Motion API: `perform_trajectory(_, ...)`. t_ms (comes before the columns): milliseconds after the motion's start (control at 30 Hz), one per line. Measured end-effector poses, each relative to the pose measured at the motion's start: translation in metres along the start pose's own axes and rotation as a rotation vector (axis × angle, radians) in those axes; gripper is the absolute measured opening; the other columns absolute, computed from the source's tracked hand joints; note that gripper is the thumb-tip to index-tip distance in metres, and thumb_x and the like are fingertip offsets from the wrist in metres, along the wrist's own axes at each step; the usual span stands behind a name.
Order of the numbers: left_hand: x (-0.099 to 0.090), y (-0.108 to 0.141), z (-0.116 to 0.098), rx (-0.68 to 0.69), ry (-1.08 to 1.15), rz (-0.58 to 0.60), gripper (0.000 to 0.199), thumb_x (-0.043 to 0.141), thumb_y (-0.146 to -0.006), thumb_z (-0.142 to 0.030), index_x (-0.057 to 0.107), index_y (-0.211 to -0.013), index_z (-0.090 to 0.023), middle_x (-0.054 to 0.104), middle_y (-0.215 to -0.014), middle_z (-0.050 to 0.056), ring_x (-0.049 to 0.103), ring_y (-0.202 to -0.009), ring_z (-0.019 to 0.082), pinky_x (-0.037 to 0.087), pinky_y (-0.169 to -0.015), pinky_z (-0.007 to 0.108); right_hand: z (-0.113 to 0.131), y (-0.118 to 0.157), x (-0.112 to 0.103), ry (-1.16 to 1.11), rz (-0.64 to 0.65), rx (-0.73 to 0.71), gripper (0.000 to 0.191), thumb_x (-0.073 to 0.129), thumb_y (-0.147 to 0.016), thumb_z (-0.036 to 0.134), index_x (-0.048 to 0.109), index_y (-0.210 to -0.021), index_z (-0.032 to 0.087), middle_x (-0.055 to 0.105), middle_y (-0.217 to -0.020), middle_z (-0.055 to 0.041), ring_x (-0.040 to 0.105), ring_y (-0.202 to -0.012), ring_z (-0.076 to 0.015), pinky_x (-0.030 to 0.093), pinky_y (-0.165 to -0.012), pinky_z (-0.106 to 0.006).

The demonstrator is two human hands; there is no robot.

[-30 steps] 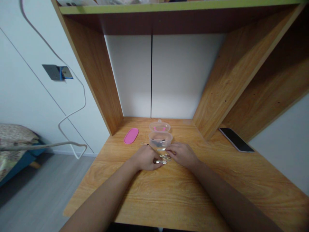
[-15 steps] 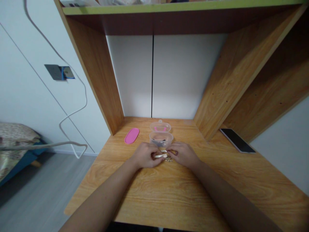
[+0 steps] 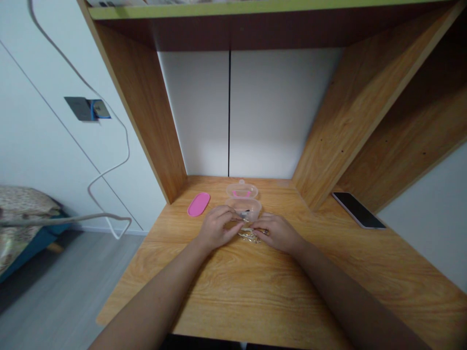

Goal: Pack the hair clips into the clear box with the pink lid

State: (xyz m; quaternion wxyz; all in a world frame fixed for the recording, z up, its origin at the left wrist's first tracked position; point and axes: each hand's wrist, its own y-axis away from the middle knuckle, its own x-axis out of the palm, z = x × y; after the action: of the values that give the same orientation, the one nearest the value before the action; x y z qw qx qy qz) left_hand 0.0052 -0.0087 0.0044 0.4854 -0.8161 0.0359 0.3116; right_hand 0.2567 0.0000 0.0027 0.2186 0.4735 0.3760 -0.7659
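— Honey-coloured wood-grain desk (image 3: 233, 296) built into a shelf unit (image 3: 146, 112), white panel behind it. What's sitting on it?

— Near the back, a clear plastic tub (image 3: 251, 208) with something dark inside, and just behind it a second clear plastic container (image 3: 241, 191) with a pink strip showing through. A flat pink oval plastic piece (image 3: 199, 204) lies to their left, a black smartphone (image 3: 357, 210) well off to the right.

— And the hands?

— The left hand (image 3: 218, 227) is curled, its fingertips at the tub's front edge. The right hand (image 3: 277, 232) lies just beside a small tangle of gold-coloured metal pieces (image 3: 250, 236), which sits on the desk between both hands, right in front of the tub.

— Is either one gripping?

— Both are curled inward, not spread open, but the fingers hide the contact, so I can't tell whether either hand is pinching anything.

— Anything further off?

— A pale cable (image 3: 127, 146) looping down the white wall, patterned bedding (image 3: 22, 206) on a blue bed frame (image 3: 29, 240).
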Motion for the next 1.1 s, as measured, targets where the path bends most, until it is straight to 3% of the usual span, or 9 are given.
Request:
perform_trajectory(233, 0.005, 0.004, 0.001, -0.163, 0.041, 0.032, 0.017, 0.060, -0.097, -0.034, 0.062, -0.097, -0.018, 0.072, -0.077, 0.004, 0.063, -0.063, 0.013, 0.050, -0.062, 0.025, 0.011, -0.002, -0.005, -0.166, -0.170, -0.061, 0.029, 0.055, -0.097, 0.018, 0.071, -0.119, 0.026, 0.074, -0.106, -0.0070, 0.068, -0.098, -0.0209, 0.055, -0.087, -0.035)
perform_trajectory(367, 0.005, 0.003, -0.001, -0.204, 0.035, 0.057, 0.015, 0.053, -0.100, -0.030, 0.062, -0.104, -0.019, 0.074, -0.090, 0.006, 0.068, -0.075, 0.016, 0.053, -0.069, 0.027, 0.014, -0.002, -0.004, -0.215, -0.214, -0.053, 0.025, 0.055, -0.099, 0.023, 0.074, -0.115, 0.026, 0.075, -0.099, -0.0072, 0.069, -0.091, -0.0202, 0.056, -0.082, -0.034)
perform_trajectory(567, 0.001, -0.002, -0.008, -0.109, 0.056, 0.139, 0.020, 0.051, -0.100, -0.024, 0.064, -0.114, -0.021, 0.074, -0.105, 0.008, 0.068, -0.097, 0.019, 0.054, -0.088, 0.034, 0.011, -0.002, 0.001, -0.250, -0.257, -0.017, 0.020, 0.057, -0.100, 0.029, 0.076, -0.105, 0.025, 0.077, -0.097, -0.0067, 0.070, -0.093, -0.0203, 0.056, -0.085, -0.034)
perform_trajectory(833, 0.004, 0.001, -0.012, -0.199, 0.133, 0.281, 0.018, 0.054, -0.099, -0.027, 0.063, -0.113, -0.020, 0.075, -0.106, 0.007, 0.071, -0.096, 0.020, 0.055, -0.087, 0.033, 0.007, -0.001, 0.007, -0.309, -0.320, 0.143, 0.022, 0.062, -0.097, 0.038, 0.077, -0.090, 0.023, 0.075, -0.080, -0.0043, 0.068, -0.070, -0.0170, 0.054, -0.069, -0.029)
perform_trajectory(1100, 0.005, 0.002, -0.008, -0.260, 0.187, 0.347, 0.026, 0.059, -0.096, -0.031, 0.062, -0.120, -0.022, 0.077, -0.109, 0.007, 0.074, -0.097, 0.021, 0.058, -0.084, 0.031, 0.011, -0.002, 0.008, -0.431, -0.356, 0.199, 0.018, 0.063, -0.095, 0.033, 0.077, -0.090, 0.023, 0.078, -0.088, -0.0042, 0.072, -0.079, -0.0194, 0.057, -0.077, -0.031)
